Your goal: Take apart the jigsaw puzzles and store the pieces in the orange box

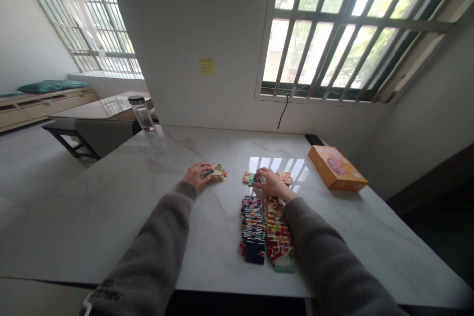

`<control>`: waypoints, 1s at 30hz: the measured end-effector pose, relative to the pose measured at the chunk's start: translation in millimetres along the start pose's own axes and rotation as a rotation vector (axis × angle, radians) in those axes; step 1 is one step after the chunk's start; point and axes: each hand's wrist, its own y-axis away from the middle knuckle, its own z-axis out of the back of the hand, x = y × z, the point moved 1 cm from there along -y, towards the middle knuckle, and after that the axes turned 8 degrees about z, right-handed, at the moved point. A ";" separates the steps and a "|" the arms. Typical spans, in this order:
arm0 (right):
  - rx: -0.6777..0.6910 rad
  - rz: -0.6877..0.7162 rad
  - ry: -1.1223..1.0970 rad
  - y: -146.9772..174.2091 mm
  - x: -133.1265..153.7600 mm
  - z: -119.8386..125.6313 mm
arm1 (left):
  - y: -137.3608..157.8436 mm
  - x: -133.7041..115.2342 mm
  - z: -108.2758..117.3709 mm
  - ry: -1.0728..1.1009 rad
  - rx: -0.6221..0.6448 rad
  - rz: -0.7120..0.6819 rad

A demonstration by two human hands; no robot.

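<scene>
My left hand (199,176) is closed round the left edge of a small stack of jigsaw puzzle pieces (219,173) on the table. Further right, my right hand (272,182) has its fingertips at a green and orange puzzle piece (249,177) lying on the tabletop; whether they pinch it is hard to make out. More puzzle pieces (285,177) show just beyond that hand. Nearer to me, two overlapping rows lie side by side: dark blue and purple puzzle pieces (254,229) on the left, red and yellow puzzle pieces (277,227) on the right, partly beneath my right forearm.
An orange box (337,169) lies on the right of the white marbled table (215,237). At the far left edge stands a clear bottle (142,114) with a dark lid. A dark flat object (314,140) rests by the wall, and a black cable (283,112) hangs below the window.
</scene>
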 end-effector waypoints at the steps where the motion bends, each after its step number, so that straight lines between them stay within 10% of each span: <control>1: 0.021 -0.010 0.021 -2.0 -0.1 0.1 | 0.3 -0.2 -0.1 -0.010 0.002 -0.001; 15: -0.084 0.152 0.077 -0.8 34.1 23.2 | -0.9 -29.9 12.4 0.038 -0.098 -0.017; 22: -0.091 0.293 0.093 10.8 84.7 37.9 | 10.1 -107.1 -6.2 0.519 0.081 0.141; 30: -0.238 0.165 -0.254 13.2 93.0 32.9 | 12.9 -117.6 -27.9 0.927 0.214 0.344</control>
